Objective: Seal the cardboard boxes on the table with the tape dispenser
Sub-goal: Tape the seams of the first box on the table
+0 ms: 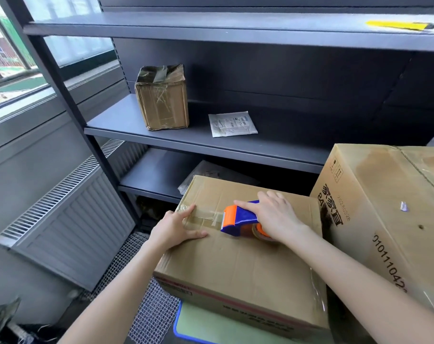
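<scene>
Lower centre of the frame, my left grip lies flat with fingers straight, pinning the tape strip near the left edge of the cardboard box. The strip runs rightward to the tape dispenser, which my right grip holds wrapped round. I judge the pull goes right, and the taller box just beside limits that run.

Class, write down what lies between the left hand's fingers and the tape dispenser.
In the head view, a strip of clear tape runs along the box top from the left hand to the tape dispenser.
</scene>
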Available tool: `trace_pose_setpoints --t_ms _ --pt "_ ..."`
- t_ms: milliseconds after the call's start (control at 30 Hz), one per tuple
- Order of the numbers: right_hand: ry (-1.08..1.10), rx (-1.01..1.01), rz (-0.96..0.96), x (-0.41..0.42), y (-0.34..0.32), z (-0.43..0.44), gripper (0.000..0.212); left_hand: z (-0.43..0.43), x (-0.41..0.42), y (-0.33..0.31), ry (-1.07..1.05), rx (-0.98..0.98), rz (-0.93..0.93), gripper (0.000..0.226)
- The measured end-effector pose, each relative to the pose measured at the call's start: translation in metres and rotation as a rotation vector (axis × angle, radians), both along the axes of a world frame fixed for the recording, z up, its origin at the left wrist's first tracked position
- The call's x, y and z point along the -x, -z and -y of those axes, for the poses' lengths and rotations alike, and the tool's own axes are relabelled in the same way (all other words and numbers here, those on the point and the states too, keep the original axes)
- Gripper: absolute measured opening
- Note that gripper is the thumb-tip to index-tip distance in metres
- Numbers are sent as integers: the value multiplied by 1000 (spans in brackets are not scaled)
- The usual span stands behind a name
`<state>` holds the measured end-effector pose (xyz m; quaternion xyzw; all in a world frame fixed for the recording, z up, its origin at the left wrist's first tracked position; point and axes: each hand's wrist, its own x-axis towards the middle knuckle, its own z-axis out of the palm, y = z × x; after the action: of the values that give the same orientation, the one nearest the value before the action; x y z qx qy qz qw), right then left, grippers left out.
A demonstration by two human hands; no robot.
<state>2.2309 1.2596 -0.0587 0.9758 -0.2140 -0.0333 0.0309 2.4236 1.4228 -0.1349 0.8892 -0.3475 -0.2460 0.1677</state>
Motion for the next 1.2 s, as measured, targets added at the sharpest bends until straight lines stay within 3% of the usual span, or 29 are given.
trace_pose_setpoints --t_ms 333,733,1200 --pt "-112 40 -6 -54 4 -22 57 -48 -28 -1 -155 33 -35 100" --pt "-128 19 -2 -15 -8 -2 58 -29 -21 -3 -43 31 -55 92" --pt "-85 -47 -2 43 -12 22 60 -28 -21 -7 -50 -17 -96 92"
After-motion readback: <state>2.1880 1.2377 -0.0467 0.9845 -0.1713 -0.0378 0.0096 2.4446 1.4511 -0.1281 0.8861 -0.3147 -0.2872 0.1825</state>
